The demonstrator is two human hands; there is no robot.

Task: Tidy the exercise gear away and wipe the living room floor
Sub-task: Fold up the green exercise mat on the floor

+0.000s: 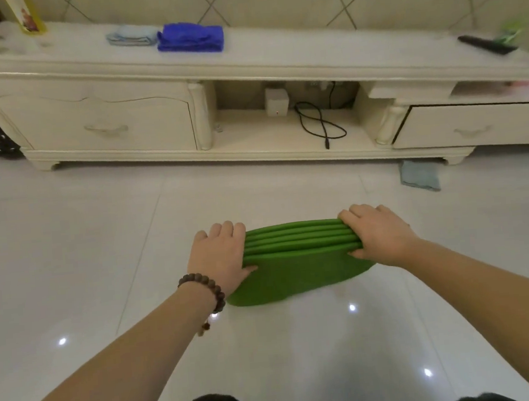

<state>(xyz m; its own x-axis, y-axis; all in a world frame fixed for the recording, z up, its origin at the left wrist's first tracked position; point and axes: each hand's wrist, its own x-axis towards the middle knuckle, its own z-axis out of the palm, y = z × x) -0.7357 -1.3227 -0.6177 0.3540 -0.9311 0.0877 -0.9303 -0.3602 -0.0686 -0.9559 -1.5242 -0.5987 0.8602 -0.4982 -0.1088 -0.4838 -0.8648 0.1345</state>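
Item, green folded mat (pixel 297 261), my landmark: on the white tiled floor (pixel 101 246), in front of the cream TV cabinet (pixel 182 79), folds stacked in ridges along its top.

Left of the mat: my left hand (pixel 220 258), beaded bracelet (pixel 206 285) on the wrist, arm stretched forward. Palm down over the mat's left end, fingers curled over the far edge, thumb clamping the near face.

Right end of the mat: my right hand (pixel 378 235), arm extended, fingers wrapped over the ridges, thumb beneath; it grips the folds.

Beyond the mat, on the cabinet: pale cloth (pixel 130 36), blue cloth (pixel 191 38), dark remote (pixel 486 44). Beyond and right, on the floor: grey-blue rag (pixel 419 175).
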